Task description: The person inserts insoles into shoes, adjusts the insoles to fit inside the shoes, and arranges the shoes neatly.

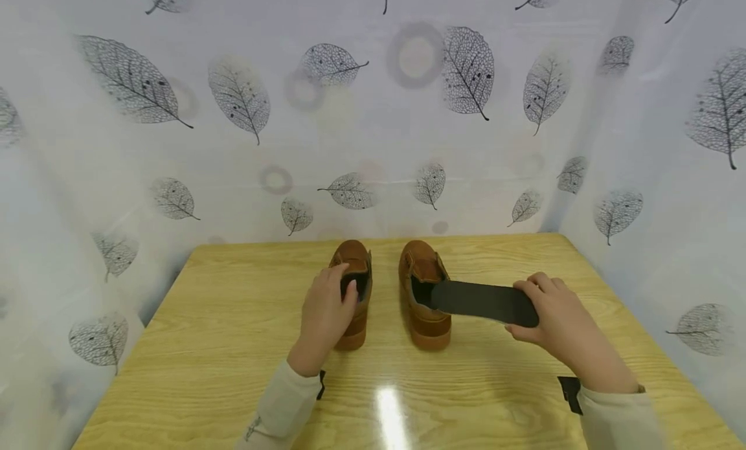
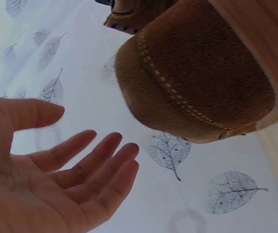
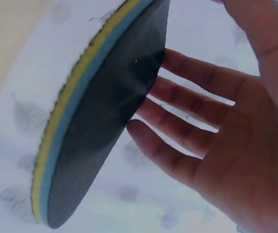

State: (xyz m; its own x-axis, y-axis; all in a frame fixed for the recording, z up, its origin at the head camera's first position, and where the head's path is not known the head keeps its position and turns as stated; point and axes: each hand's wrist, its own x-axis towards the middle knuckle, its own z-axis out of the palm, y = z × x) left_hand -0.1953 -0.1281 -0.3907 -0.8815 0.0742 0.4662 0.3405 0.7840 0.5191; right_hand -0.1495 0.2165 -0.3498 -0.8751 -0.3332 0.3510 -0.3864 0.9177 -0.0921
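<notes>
Two brown leather shoes stand side by side, toes away from me: a left shoe (image 1: 351,330) and a right shoe (image 1: 430,327). My left hand (image 1: 326,307) is beside the left shoe's opening. In the left wrist view the left hand (image 2: 76,179) has loosely bent fingers, holds nothing and appears apart from the shoe (image 2: 202,73). My right hand (image 1: 556,317) grips one end of a black insole (image 1: 484,301) between thumb and fingers. Its other end overlaps the right shoe's opening; whether it is inside, I cannot tell. Yellow and blue layers edge the insole (image 3: 105,116) in the right wrist view.
The shoes rest on a light wooden table (image 1: 233,320) toward its far edge. A white curtain (image 1: 373,133) printed with dark leaves hangs behind the table and along both sides. Light glares off the tabletop near the front middle.
</notes>
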